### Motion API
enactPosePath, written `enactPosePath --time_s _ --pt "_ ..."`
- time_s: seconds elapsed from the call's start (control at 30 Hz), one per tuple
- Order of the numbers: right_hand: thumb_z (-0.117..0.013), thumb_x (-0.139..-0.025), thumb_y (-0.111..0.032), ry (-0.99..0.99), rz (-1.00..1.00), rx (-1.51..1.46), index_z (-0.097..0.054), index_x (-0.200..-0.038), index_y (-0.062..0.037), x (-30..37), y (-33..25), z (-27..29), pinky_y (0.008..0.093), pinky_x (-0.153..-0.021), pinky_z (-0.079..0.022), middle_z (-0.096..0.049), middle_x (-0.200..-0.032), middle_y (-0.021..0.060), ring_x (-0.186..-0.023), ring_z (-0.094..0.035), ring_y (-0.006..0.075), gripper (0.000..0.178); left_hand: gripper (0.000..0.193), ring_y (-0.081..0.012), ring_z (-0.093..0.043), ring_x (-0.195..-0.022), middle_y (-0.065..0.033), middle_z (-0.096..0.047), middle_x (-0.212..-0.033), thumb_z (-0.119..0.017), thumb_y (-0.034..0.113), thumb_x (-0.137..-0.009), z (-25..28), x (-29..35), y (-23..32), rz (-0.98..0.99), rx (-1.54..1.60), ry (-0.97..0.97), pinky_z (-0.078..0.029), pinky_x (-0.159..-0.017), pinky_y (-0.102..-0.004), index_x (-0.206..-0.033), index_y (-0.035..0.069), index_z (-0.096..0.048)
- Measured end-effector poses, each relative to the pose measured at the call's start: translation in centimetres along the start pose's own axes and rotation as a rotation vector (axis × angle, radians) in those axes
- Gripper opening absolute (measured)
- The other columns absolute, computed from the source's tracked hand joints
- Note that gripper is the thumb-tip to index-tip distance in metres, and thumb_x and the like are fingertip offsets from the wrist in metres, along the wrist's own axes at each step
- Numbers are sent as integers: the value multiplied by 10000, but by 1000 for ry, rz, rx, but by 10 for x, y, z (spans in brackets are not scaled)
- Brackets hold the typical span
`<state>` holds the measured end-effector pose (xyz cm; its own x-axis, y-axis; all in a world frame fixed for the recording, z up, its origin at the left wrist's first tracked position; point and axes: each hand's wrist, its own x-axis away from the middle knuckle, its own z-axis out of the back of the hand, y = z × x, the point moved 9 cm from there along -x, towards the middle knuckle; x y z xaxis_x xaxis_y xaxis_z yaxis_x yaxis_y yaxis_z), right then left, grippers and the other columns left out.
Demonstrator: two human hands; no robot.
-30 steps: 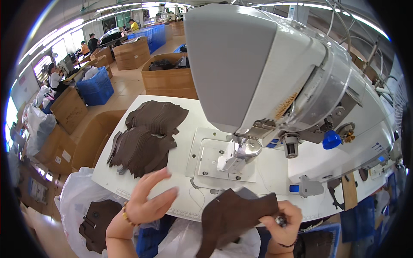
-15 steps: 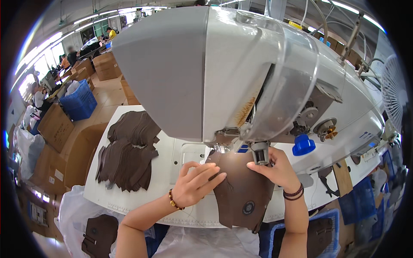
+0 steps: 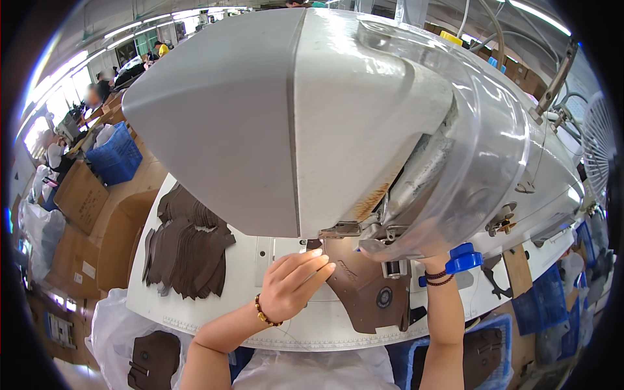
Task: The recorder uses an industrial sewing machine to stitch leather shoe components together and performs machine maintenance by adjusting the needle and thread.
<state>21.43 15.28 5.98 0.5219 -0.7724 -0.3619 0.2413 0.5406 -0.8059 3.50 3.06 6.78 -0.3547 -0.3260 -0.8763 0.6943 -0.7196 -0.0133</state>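
Note:
A flat brown leather-like panel (image 3: 364,292) with a round dark emblem lies on the white machine bed, its far end under the head of a sewing machine (image 3: 260,117). At the panel's left edge, my left hand (image 3: 292,284) has its fingers pressed together, with a small dark piece (image 3: 314,245) at their tips, close below the needle area. My right hand (image 3: 434,262) reaches behind the blue knob (image 3: 464,258) and the clear guard (image 3: 481,175), at the panel's right side. Its fingers are hidden.
Stacked brown panels (image 3: 188,253) lie left on the white table. More brown pieces sit in a plastic bag (image 3: 110,318) at lower left and a blue crate (image 3: 507,364) at lower right. Cardboard boxes (image 3: 81,195) stand on the floor at left; people are in the background.
The machine head looms larger and lower in view, covering my right hand's fingers. My left fingertips have come up to the panel's far left edge, and the panel sits farther in.

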Motion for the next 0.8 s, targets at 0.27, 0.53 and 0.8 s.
enactPosePath --time_s 0.27,0.53,0.8 --pt "-678 -648 -511 -198 -91 546 -621 -980 -107 13 -17 -38 339 -708 -478 -568 -1077 131 -915 -569 285 526 275 -254 -612 -836 -97 -596 -901 -630 25 -598 1 -5 -4 38 34 37 -501 -637 -297 -872 13 -653" --pt "-657 -554 -681 -215 177 830 -455 -1249 -87 47 -56 -97 297 -438 -415 -460 -1209 110 -761 -583 223 936 285 -292 -625 -875 -114 -570 -882 -631 28 -604 -5 -3 -10 124 43 -36 -538 -652 -322 -887 17 -654" --pt "-691 -533 -643 -168 295 690 -476 -1208 -64 41 -71 -85 301 -484 -417 -504 -1065 89 -746 -571 230 914 276 -284 -638 -862 -109 -569 -875 -612 23 -613 -5 2 -6 144 -25 -59 -538 -613 -299 -883 19 -665"
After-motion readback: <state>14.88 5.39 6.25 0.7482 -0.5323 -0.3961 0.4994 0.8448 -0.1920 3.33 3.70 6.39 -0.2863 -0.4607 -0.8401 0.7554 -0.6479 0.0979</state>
